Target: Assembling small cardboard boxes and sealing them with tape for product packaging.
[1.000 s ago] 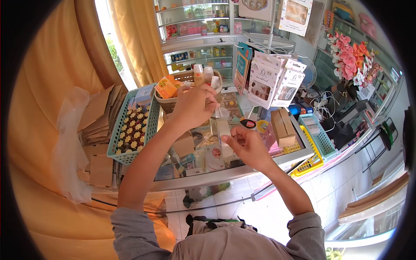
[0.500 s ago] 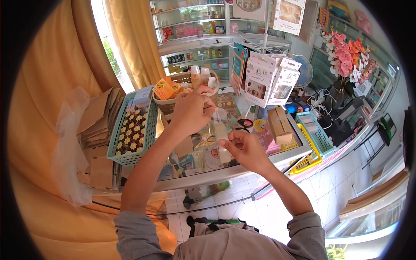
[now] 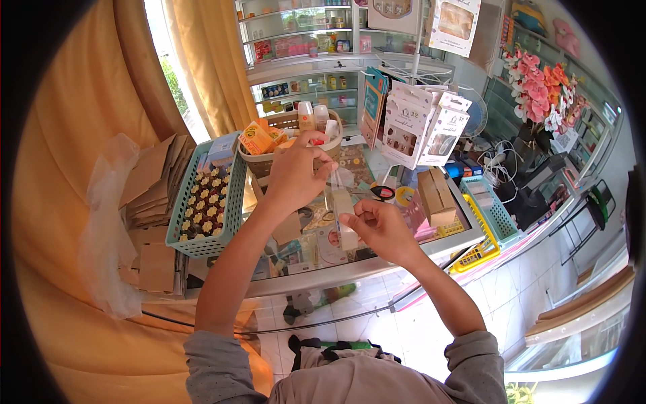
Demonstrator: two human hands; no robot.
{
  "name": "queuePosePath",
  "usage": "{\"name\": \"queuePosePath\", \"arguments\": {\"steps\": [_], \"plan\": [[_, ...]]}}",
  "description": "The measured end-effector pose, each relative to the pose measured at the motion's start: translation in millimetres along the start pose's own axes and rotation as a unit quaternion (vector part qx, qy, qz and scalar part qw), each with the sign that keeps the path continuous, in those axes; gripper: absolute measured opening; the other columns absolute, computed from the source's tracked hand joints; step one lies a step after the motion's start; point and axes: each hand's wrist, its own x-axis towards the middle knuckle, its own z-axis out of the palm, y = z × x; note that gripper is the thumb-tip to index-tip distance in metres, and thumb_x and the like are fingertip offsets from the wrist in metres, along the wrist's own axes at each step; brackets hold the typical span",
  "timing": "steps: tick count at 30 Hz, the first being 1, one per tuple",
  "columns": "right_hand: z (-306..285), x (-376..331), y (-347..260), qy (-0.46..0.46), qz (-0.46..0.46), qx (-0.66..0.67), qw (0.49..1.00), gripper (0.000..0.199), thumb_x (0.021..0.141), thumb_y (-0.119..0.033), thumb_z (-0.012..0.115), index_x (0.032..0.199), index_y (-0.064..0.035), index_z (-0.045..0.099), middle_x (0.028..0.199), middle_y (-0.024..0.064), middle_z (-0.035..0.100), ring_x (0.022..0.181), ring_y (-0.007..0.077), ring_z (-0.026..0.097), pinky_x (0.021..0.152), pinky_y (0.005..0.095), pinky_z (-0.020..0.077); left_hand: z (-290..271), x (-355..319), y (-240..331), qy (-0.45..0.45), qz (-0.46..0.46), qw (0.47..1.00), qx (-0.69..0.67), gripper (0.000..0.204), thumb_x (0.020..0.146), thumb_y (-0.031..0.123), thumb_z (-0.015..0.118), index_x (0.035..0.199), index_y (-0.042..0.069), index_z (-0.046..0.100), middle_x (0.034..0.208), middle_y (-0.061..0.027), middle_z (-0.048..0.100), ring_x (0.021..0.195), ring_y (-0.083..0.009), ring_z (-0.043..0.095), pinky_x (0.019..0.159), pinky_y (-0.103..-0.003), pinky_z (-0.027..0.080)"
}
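Observation:
A narrow, pale rectangular piece in what looks like clear plastic wrap (image 3: 343, 212) hangs between my hands above the glass counter (image 3: 269, 287). My left hand (image 3: 296, 174) is closed in a pinch on the clear upper end of this wrapped piece. My right hand (image 3: 383, 232) pinches its side lower down, thumb against its edge. What exactly is inside I cannot tell. Just beyond my right hand lie black-handled scissors (image 3: 383, 193) and a yellow ring-shaped roll (image 3: 404, 196). Behind my left hand stands a woven basket (image 3: 259, 163) with orange boxes and white-capped bottles.
At left, a teal basket (image 3: 176, 229) holds flower-topped bottles, beside flattened cardboard (image 3: 158, 266). A rack of white packets (image 3: 406, 124) stands at the back. Right of my hands are a small cardboard box (image 3: 436, 196), a yellow basket (image 3: 481, 254) and a teal basket (image 3: 501, 214).
Both hands keep their pinch on the wrapped piece, almost unmoved. My left forearm has shifted slightly right, and the view has tilted a little.

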Motion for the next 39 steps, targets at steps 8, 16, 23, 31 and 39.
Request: {"name": "queuePosePath", "arguments": {"steps": [8, 16, 23, 31, 39], "plan": [[-2, 4, -1, -0.007, 0.0, -0.028, 1.0, 0.035, 0.093, -0.022, 0.063, 0.068, -0.004, 0.045, 0.057, -0.0051, 0.047, 0.053, 0.0011, 0.042, 0.048, 0.0205, 0.0355, -1, -4, 8, 0.035, 0.0, 0.999, 0.0, 0.014, 0.082, 0.015, 0.069, 0.085, 0.001, 0.068, 0.118, -0.0076, 0.058, 0.105, -0.0269, 0.059, 0.088, -0.036, 0.047], [-3, 6, 5, -0.025, 0.012, 0.017, 0.999, 0.033, 0.093, -0.02, 0.063, 0.069, -0.0056, 0.045, 0.06, -0.0055, 0.048, 0.055, 0.0002, 0.043, 0.049, 0.0198, 0.0387, -6, 1, 13, 0.077, 0.045, 0.996, -0.007, 0.02, 0.081, 0.02, 0.07, 0.087, 0.002, 0.063, 0.112, -0.0059, 0.057, 0.087, -0.0258, 0.063, 0.081, -0.04, 0.047], [-9, 4, -4, -0.049, -0.016, -0.035, 0.998, 0.027, 0.095, -0.017, 0.059, 0.075, -0.0013, 0.051, 0.065, -0.0031, 0.05, 0.061, 0.0023, 0.048, 0.053, 0.0218, 0.0424, -18, -8, 11, -0.115, -0.013, 0.989, -0.09, 0.068, 0.068, 0.033, 0.084, 0.115, 0.004, 0.044, 0.117, -0.0083, 0.051, 0.103, -0.021, 0.056, 0.086, -0.036, 0.046], [-55, 27, 26, 0.041, -0.049, -0.357, 0.932, 0.019, 0.085, -0.011, 0.063, 0.097, 0.0026, 0.064, 0.088, 0.0175, 0.063, 0.078, 0.0311, 0.062, 0.071, 0.039, 0.049, -17, -4, 12, -0.161, -0.056, 0.975, -0.141, 0.072, 0.065, 0.034, 0.087, 0.116, 0.006, 0.045, 0.111, -0.0097, 0.057, 0.102, -0.02, 0.055, 0.088, -0.035, 0.045], [-45, 32, 47, 0.023, -0.027, -0.522, 0.852, 0.013, 0.078, -0.01, 0.066, 0.082, 0.0014, 0.061, 0.088, 0.0208, 0.061, 0.086, 0.0401, 0.061, 0.075, 0.0478, 0.0476, -19, -6, 18, -0.178, -0.081, 0.968, -0.155, 0.08, 0.061, 0.036, 0.088, 0.118, 0.005, 0.042, 0.101, -0.0138, 0.065, 0.093, -0.0218, 0.061, 0.085, -0.034, 0.049]]}}
